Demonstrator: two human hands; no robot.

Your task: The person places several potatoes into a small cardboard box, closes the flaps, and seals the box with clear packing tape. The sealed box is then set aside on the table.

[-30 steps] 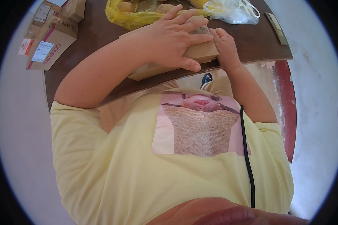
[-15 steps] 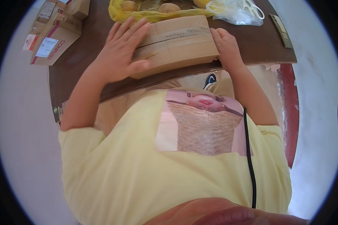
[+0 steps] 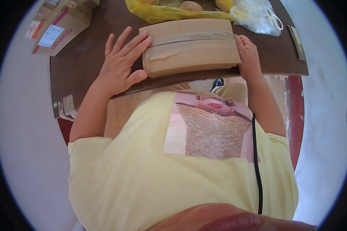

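Note:
A brown cardboard box [image 3: 192, 56] with a strip of tape along its top lies at the table's near edge. My left hand [image 3: 125, 63] is at the box's left end, fingers spread, with the fingertips at its upper left corner and the thumb by the lower one. My right hand [image 3: 249, 52] is curled around the right end and grips it; part of its fingers is hidden there.
Behind the box lies a yellow plastic bag [image 3: 154, 13] with round tan items. To its right are a clear plastic bag [image 3: 254, 19] and white-handled scissors [image 3: 274, 23]. Cardboard cartons [image 3: 63, 29] stand at the far left of the brown table [image 3: 81, 73]. A flat pale object [image 3: 296, 42] lies far right.
The box has shifted right in the view and lies straighter. My left hand has moved from over its top left part to its left end. My right hand keeps its grip.

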